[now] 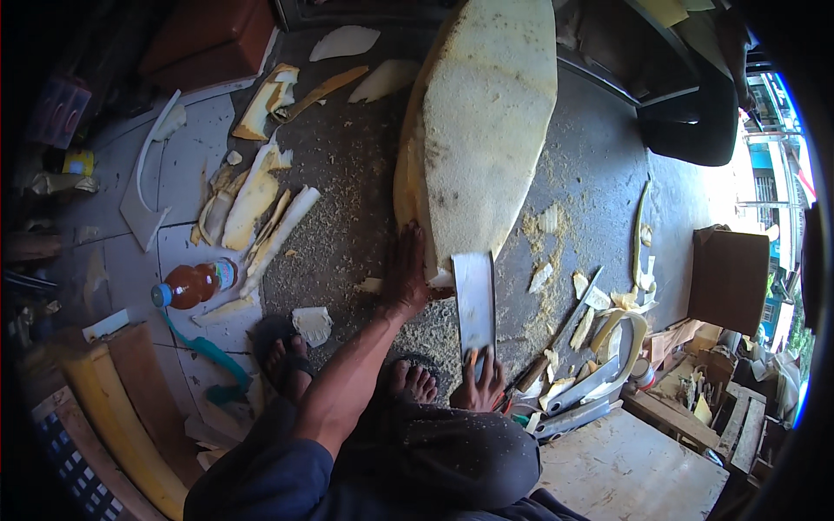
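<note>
A long pale-yellow foam block (491, 130) with a tapered outline stretches away in front of me, its near end close to my feet. My left hand (408, 273) grips its near left corner, fingers stretched up along the side; part of the thumb side is in shadow. My right hand (479, 382) is closed round the orange handle of a wide flat metal blade (474, 300). The blade's far end meets the near end of the foam; whether its edge has teeth cannot be made out. Foam crumbs (430, 334) lie below, between the hands.
Foam offcuts (252, 204) litter the floor at left. A bottle of reddish-brown liquid (195, 285) lies there on its side. To the right are a long thin blade (573, 319), curved offcuts (630, 334), a pale board (638, 464) and a brown box (730, 278).
</note>
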The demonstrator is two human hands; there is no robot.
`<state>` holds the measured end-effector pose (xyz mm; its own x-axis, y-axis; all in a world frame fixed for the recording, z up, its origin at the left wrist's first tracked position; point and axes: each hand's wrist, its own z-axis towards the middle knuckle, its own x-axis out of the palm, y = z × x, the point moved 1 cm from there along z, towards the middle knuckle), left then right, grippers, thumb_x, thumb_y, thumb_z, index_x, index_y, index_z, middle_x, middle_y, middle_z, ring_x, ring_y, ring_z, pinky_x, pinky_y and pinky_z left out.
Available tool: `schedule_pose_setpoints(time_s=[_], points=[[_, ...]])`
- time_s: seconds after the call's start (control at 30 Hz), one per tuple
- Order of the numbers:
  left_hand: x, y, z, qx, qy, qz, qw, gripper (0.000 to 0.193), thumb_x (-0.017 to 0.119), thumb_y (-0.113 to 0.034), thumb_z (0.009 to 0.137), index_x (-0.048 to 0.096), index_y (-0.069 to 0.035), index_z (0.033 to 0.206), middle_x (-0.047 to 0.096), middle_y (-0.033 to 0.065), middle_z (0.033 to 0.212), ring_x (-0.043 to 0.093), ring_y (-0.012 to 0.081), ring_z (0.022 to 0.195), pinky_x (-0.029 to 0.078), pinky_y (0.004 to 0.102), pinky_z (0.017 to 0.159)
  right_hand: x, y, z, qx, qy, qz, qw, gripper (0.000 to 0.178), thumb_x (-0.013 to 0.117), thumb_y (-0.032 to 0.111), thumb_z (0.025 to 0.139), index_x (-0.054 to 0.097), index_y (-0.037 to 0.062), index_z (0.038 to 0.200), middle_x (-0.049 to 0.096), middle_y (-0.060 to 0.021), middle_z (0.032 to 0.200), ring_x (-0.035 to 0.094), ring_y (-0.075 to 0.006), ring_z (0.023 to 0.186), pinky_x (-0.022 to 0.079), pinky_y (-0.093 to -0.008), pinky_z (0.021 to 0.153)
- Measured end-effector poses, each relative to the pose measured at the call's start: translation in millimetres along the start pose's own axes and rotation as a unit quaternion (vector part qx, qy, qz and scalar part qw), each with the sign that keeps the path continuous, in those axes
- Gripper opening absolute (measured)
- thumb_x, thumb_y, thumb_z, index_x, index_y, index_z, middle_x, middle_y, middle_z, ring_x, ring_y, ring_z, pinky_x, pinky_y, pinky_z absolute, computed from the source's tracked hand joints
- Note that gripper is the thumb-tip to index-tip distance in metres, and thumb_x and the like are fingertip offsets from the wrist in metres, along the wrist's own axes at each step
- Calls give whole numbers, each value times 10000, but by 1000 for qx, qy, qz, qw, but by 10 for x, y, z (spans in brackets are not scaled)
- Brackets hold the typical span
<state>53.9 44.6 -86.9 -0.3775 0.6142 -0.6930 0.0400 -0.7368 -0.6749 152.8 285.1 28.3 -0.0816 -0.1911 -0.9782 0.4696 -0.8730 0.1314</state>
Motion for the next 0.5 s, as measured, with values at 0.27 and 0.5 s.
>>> schedule_pose_setpoints(time_s=[0.27, 0.5], points=[[-98, -70, -38, -26, -3, -41, 999, 1477, 965, -562, 614, 114, 91, 1630, 259, 377, 1638, 292, 547, 1515, 259, 584, 1259, 75, -24, 1160, 16, 62, 11, 998, 787, 571, -85, 712, 590, 117, 1473, 409, -218, 1629, 360, -454, 1434, 296, -592, 1160], [-73, -102, 31, 1, -17, -24, 1000, 1479, 956, -575, 623, 99, 91, 1629, 276, 372, 1635, 303, 548, 1511, 255, 631, 1239, 89, -91, 519, 35, 40, -4, 999, 654, 590, -56, 790, 644, 100, 1423, 462, -220, 1597, 422, -442, 1392, 332, -586, 1157]])
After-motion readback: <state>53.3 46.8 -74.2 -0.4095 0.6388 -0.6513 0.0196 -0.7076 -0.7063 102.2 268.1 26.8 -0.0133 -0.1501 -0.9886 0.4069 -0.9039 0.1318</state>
